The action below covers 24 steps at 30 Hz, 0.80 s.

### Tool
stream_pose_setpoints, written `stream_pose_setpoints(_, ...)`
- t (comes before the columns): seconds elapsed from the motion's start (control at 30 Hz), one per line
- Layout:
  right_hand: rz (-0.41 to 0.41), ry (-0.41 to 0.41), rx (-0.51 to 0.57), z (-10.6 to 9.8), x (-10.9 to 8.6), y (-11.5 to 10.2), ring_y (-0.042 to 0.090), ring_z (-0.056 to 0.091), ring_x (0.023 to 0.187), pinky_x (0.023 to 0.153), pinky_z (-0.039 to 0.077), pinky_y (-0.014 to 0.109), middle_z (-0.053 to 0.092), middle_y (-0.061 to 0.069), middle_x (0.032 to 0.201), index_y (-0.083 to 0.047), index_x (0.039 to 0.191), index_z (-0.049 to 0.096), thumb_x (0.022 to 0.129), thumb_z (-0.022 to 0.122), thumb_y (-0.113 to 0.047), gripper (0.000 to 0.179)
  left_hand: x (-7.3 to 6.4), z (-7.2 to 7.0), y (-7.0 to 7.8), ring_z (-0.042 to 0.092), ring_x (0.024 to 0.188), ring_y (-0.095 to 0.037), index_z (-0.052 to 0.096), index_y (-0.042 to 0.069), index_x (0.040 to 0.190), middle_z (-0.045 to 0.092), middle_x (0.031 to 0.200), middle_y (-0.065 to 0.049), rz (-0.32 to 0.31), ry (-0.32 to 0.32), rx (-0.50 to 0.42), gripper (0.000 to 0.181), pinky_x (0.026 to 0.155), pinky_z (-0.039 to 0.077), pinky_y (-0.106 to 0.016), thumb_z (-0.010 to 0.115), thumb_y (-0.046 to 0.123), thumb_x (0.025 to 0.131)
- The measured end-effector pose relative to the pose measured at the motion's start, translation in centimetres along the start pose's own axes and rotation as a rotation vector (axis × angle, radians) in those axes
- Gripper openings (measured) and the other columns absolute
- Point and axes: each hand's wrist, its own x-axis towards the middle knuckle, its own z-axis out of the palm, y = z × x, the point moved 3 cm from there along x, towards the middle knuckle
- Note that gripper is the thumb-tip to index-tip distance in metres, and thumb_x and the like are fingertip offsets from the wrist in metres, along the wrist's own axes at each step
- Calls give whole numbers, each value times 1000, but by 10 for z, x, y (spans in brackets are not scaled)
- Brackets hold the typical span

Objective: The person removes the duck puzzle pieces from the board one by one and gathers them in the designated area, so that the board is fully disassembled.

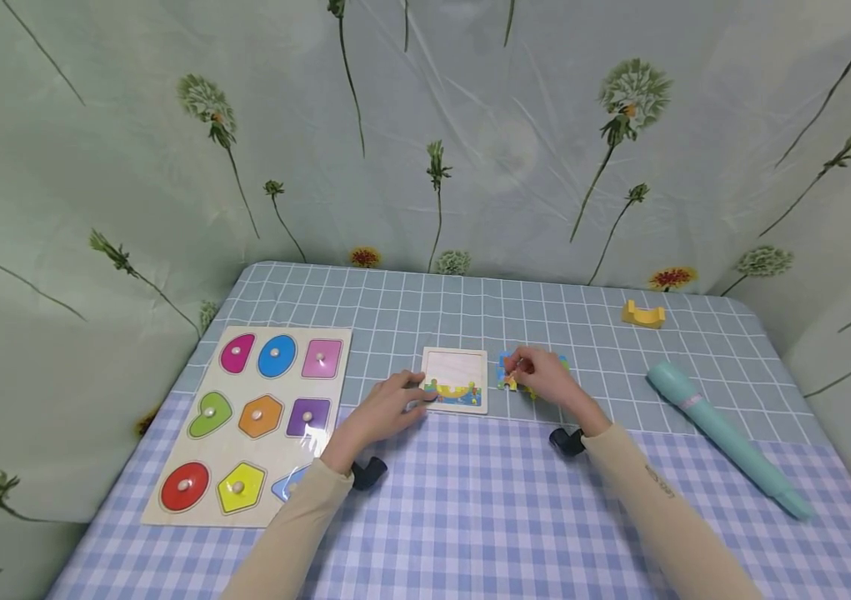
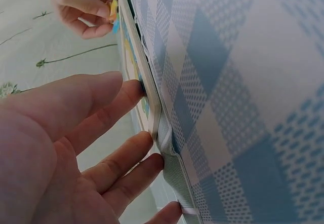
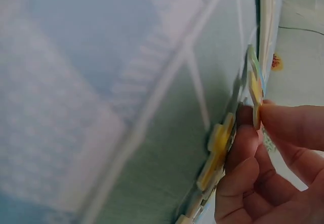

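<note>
A small wooden jigsaw tray (image 1: 455, 364) lies in the middle of the table, with pieces of a colourful picture along its lower part and bare wood above. My left hand (image 1: 389, 407) rests at the tray's left side, fingers extended, fingertips at the rim in the left wrist view. To the right of the tray, my right hand (image 1: 543, 372) pinches a jigsaw piece (image 3: 254, 86) between thumb and fingers, tilted on edge. Other loose jigsaw pieces (image 3: 218, 150) lie on the cloth under that hand, which partly hides them.
At the left lies a large board (image 1: 284, 337) of knobbed coloured shapes. Far right, a yellow curved block (image 1: 643, 316) sits near the back edge, and a long teal club-shaped object (image 1: 728, 442) lies slantwise. A flowered curtain (image 1: 395, 192) stands behind the table.
</note>
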Motion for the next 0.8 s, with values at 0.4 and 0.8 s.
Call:
stream_pose_setpoints(0.4,-51,23,-185,5,-2,-5,19,51,70,63,45,33,57,6,77,0,86,63,80,63,10,12,-1,0,2,46,123,-38,66,9,123,49,136,-19,-21,-4,-26,31,94,37,-61,60,19,94)
stream_pose_setpoints(0.8,-73,36,-132,9,-1,-12,20,53,75,67,46,34,60,7,84,0,89,65,81,68,5,10,5,-1,7,49,116,-34,70,10,112,52,126,-16,-35,38,-14,22,94,41,-53,63,15,92)
